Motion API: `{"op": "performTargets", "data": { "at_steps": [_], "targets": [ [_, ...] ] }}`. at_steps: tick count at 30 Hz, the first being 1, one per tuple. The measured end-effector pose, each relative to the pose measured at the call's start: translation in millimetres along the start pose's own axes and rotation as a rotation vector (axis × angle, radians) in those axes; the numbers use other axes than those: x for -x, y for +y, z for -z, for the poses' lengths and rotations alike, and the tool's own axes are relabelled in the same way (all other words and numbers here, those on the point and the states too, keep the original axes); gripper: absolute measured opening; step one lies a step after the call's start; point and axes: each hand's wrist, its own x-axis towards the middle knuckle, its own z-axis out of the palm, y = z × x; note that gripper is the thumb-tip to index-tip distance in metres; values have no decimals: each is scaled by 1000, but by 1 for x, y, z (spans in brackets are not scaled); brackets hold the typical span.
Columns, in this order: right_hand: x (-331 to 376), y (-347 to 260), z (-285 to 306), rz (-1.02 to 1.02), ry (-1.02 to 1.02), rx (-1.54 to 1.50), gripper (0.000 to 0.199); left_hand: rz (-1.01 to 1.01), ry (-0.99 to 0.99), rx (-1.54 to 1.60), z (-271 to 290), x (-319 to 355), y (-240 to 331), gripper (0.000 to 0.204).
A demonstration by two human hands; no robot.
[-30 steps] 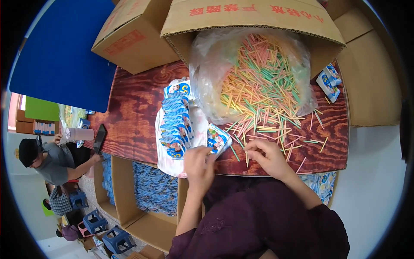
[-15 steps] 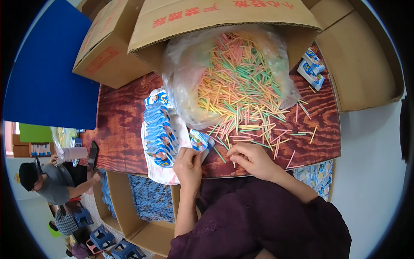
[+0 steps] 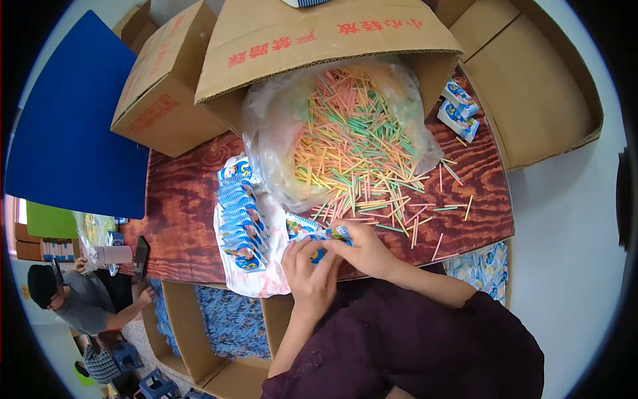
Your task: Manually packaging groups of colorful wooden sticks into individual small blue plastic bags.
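My left hand (image 3: 310,277) and my right hand (image 3: 367,249) meet over the front edge of the table. Between them is a small blue-and-white packet (image 3: 321,242), its far edge pinched by the right fingers and its near side in the left ones. Just beyond the left fingers lies another such packet (image 3: 299,225). To the left, a row of overlapping packets (image 3: 243,223) rests on a white cloth with pink stains (image 3: 234,274). Thin pink, yellow and green sticks (image 3: 362,143) spill toward my hands from a clear plastic bag (image 3: 276,159).
A large cardboard box (image 3: 339,36) lies around the bag, with a smaller closed carton (image 3: 163,110) at its left. Two packets (image 3: 458,120) and an open box (image 3: 531,100) are at the right. Boxes of blue packets (image 3: 232,319) stand below the table. A person (image 3: 86,299) sits far left.
My right hand has moved left to meet the left hand, and both now hold a packet. The view has shifted slightly, so the table appears lower and further left.
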Motion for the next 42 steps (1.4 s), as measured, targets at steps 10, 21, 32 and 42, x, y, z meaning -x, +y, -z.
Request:
{"op": "performTargets", "data": {
  "at_steps": [10,21,32,42],
  "targets": [
    [0,-22,25,227,-13,490,24,498,-170,600,4,-1,-17,10],
    [-23,-44,53,347,-221,712,18,660,-364,981,2,-21,-23,8],
    [-170,-53,87,124,300,1615,27,468,-106,674,-6,-20,-26,8],
    [-199,-52,112,-118,198,1252,26,529,-11,752,-6,-5,-41,6]
  ]
}}
